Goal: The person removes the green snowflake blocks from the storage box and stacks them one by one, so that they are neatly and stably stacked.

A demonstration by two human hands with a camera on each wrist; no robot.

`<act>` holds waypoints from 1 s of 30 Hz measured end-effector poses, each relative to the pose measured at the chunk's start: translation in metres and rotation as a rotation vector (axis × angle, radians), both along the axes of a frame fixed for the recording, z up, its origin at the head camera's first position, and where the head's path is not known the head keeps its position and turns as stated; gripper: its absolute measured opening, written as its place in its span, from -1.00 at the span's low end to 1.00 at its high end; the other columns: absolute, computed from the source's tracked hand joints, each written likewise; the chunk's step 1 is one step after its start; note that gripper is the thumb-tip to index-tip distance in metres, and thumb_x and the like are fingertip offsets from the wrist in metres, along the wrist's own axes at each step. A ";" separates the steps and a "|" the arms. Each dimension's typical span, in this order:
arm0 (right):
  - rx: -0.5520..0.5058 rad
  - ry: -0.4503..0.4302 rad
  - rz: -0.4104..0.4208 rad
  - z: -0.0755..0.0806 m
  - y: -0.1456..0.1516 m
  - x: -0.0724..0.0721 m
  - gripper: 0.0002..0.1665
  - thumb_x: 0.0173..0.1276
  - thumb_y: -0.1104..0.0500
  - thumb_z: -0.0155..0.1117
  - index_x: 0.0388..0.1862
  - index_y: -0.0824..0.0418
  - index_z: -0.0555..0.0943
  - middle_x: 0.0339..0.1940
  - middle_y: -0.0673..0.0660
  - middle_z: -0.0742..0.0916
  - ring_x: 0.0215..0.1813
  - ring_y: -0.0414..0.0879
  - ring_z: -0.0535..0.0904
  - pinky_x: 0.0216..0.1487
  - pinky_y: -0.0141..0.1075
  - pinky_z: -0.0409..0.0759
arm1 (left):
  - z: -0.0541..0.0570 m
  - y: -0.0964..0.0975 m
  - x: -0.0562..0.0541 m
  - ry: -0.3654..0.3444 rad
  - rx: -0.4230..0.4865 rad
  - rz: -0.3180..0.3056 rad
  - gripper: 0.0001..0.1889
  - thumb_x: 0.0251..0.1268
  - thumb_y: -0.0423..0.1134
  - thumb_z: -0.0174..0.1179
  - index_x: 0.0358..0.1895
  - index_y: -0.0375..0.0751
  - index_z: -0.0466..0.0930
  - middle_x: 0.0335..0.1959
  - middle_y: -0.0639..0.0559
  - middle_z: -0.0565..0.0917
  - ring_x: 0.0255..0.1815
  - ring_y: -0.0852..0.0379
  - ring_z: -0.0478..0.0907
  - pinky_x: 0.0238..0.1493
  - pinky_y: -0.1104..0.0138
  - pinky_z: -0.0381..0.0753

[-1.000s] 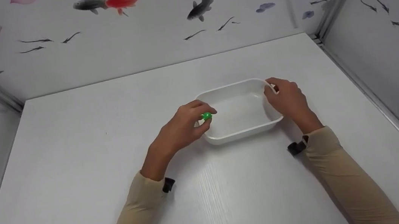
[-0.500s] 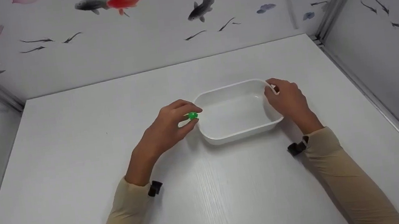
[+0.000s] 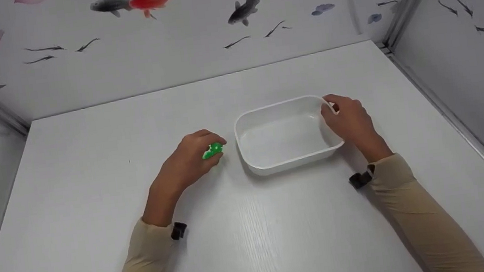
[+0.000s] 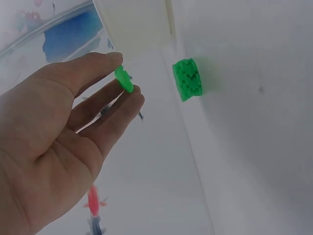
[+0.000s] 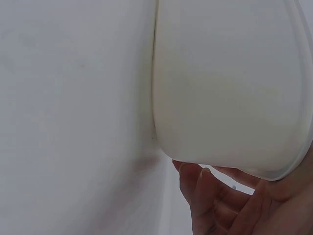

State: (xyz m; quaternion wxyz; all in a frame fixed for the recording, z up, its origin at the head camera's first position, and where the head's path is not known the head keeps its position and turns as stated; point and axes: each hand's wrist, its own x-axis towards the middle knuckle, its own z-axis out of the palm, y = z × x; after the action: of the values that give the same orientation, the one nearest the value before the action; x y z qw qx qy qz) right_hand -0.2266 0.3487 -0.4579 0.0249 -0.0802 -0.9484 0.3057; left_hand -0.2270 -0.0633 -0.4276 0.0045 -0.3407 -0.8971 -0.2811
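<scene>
My left hand (image 3: 185,157) pinches a small green notched disc (image 4: 123,79) between thumb and fingertips. It hovers left of a white plastic tub (image 3: 294,163), apart from its wall. In the left wrist view a short stack of similar green discs (image 4: 187,79) sits on the white table, a little away from the fingertips. From the head camera this stack is mostly covered by the hand. My right hand (image 3: 351,117) grips the tub's right end, thumb inside the rim and fingers outside. No object shows on the part of the tub's floor that is visible.
The white tabletop (image 3: 254,236) is bounded by a printed back panel (image 3: 178,65) with fish and a side panel (image 3: 470,75) at right. Metal posts stand at the back corners. A black wrist mount (image 3: 179,230) sits on the left sleeve.
My left hand has moved left, from over the tub's left rim to beside the tub, still pinching the green disc. More green now shows under its fingers. The right hand and tub stay put.
</scene>
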 end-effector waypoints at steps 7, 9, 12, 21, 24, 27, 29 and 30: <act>0.006 0.009 0.004 -0.001 0.000 -0.001 -0.37 0.72 -0.16 -0.05 0.58 0.08 0.53 0.21 0.28 0.73 0.03 0.14 0.62 -0.02 0.02 0.61 | -0.005 -0.002 -0.003 -0.087 -0.093 0.060 -0.71 0.44 -0.34 0.43 0.17 -0.20 0.80 0.19 -0.13 0.79 0.31 -0.11 0.71 0.39 0.05 0.69; 0.011 0.006 0.007 -0.001 0.000 -0.001 -0.36 0.72 -0.17 -0.06 0.58 0.08 0.52 0.23 0.30 0.73 0.04 0.16 0.64 0.00 0.06 0.63 | -0.007 -0.003 -0.003 -0.097 -0.113 0.079 -0.71 0.44 -0.34 0.42 0.17 -0.18 0.80 0.20 -0.12 0.79 0.32 -0.11 0.70 0.41 0.03 0.68; 0.017 0.005 0.010 0.000 0.001 0.000 -0.35 0.72 -0.17 -0.07 0.59 0.07 0.51 0.25 0.31 0.73 0.05 0.17 0.65 0.01 0.08 0.65 | -0.009 -0.005 -0.004 -0.115 -0.137 0.105 -0.72 0.44 -0.34 0.42 0.16 -0.16 0.81 0.20 -0.10 0.79 0.33 -0.11 0.70 0.42 0.03 0.67; 0.021 0.007 0.011 -0.001 0.001 0.000 -0.34 0.72 -0.19 -0.07 0.59 0.09 0.52 0.21 0.32 0.73 0.01 0.16 0.65 -0.04 0.05 0.64 | -0.012 -0.003 -0.003 -0.150 -0.144 0.105 -0.72 0.44 -0.36 0.42 0.16 -0.19 0.82 0.19 -0.14 0.79 0.32 -0.12 0.71 0.43 0.02 0.66; 0.019 0.006 0.013 -0.001 0.001 0.000 -0.34 0.72 -0.19 -0.07 0.59 0.09 0.52 0.21 0.32 0.74 0.01 0.16 0.66 -0.04 0.05 0.65 | -0.014 -0.003 -0.003 -0.148 -0.148 0.107 -0.72 0.44 -0.36 0.42 0.16 -0.19 0.81 0.19 -0.14 0.79 0.31 -0.11 0.71 0.42 0.01 0.67; 0.019 0.007 0.012 0.000 0.001 0.000 -0.34 0.72 -0.18 -0.07 0.59 0.10 0.52 0.21 0.32 0.74 0.02 0.16 0.66 -0.03 0.06 0.64 | -0.015 -0.003 -0.003 -0.149 -0.155 0.111 -0.71 0.44 -0.35 0.42 0.17 -0.19 0.81 0.20 -0.15 0.78 0.33 -0.12 0.71 0.42 0.00 0.66; 0.018 0.007 0.010 0.000 0.000 0.000 -0.35 0.72 -0.17 -0.06 0.59 0.10 0.52 0.21 0.31 0.74 0.03 0.16 0.65 -0.02 0.06 0.64 | -0.015 -0.003 -0.003 -0.153 -0.161 0.113 -0.71 0.45 -0.35 0.42 0.17 -0.19 0.81 0.21 -0.15 0.78 0.34 -0.12 0.70 0.43 0.00 0.66; 0.017 0.005 0.008 0.000 0.000 0.000 -0.35 0.72 -0.16 -0.06 0.59 0.10 0.52 0.21 0.31 0.74 0.03 0.16 0.65 -0.02 0.05 0.63 | -0.015 -0.003 -0.003 -0.154 -0.163 0.113 -0.71 0.45 -0.35 0.42 0.18 -0.19 0.81 0.22 -0.15 0.78 0.34 -0.13 0.70 0.43 0.00 0.66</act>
State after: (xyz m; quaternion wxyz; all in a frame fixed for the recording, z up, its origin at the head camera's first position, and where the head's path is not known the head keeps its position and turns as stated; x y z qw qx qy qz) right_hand -0.2269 0.3487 -0.4577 0.0266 -0.0753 -0.9512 0.2982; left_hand -0.2296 -0.0662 -0.4428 -0.0763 -0.2663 -0.9324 -0.2321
